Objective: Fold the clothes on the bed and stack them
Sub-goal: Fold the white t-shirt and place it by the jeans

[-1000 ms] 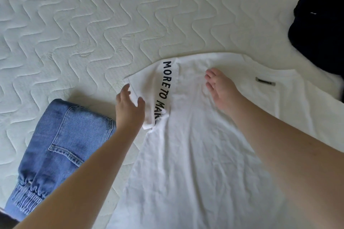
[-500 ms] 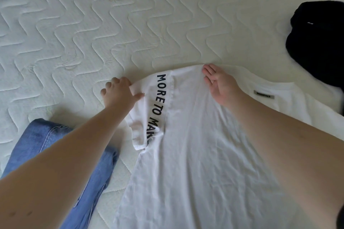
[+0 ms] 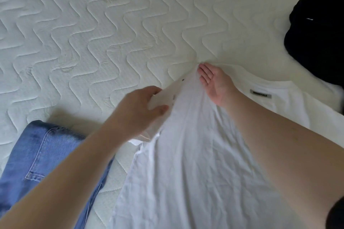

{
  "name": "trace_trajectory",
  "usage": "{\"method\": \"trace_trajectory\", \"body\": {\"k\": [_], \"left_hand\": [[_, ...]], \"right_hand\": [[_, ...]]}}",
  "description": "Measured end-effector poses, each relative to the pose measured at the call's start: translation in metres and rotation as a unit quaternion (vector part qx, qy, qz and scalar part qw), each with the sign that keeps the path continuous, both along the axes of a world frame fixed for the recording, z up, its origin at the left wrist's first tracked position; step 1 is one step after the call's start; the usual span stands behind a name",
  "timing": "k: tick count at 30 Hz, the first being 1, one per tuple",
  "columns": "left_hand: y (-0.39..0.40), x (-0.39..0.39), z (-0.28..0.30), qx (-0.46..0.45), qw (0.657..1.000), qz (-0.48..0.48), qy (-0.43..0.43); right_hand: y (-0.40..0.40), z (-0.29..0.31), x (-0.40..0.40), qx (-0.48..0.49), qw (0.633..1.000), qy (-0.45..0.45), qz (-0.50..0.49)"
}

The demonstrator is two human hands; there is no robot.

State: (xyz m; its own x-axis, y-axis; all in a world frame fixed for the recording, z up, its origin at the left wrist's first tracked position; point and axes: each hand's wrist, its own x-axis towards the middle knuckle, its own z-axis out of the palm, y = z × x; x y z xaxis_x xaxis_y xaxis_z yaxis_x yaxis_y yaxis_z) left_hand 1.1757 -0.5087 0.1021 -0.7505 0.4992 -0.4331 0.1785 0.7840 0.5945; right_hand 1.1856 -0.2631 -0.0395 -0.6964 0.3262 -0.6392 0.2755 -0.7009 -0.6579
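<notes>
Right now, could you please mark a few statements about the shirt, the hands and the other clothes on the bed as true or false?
1. The left hand grips the sleeve of the white T-shirt. True.
2. The right hand is curled into a fist. False: its fingers are straight, lying at the shirt's shoulder fold.
3. The blue jeans lie on top of the white T-shirt. False: they lie beside it, on the mattress under the left forearm.
4. A black garment lies at the right edge, beyond the shirt's collar. True.
5. The grey neck label is covered by the right hand. False: it shows, apart from the hand.
</notes>
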Motion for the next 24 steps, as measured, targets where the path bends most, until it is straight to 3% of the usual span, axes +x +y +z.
{"method": "trace_trajectory", "body": {"k": [4, 9, 15, 20, 22, 24], "left_hand": [[0.05, 0.039, 0.01, 0.062, 0.997, -0.041, -0.03], [0.106, 0.078, -0.008, 0.119, 0.99, -0.014, -0.073], [0.144, 0.115, -0.02, 0.167, 0.977, 0.094, -0.094], [0.154, 0.128, -0.025, 0.172, 0.975, 0.097, -0.1], [0.155, 0.129, -0.026, 0.17, 0.976, 0.099, -0.093], [0.157, 0.13, -0.026, 0.17, 0.975, 0.109, -0.093]], "right_hand": [[0.004, 0.008, 0.001, -0.021, 1.0, 0.008, 0.017], [0.02, 0.014, 0.0, -0.02, 0.993, -0.03, 0.114], [0.047, 0.013, -0.007, 0.075, 0.961, -0.075, 0.254], [0.056, 0.032, -0.009, 0.105, 0.937, -0.099, 0.318], [0.066, 0.045, -0.002, 0.121, 0.917, -0.142, 0.353], [0.079, 0.062, 0.013, 0.171, 0.858, -0.204, 0.44]]}}
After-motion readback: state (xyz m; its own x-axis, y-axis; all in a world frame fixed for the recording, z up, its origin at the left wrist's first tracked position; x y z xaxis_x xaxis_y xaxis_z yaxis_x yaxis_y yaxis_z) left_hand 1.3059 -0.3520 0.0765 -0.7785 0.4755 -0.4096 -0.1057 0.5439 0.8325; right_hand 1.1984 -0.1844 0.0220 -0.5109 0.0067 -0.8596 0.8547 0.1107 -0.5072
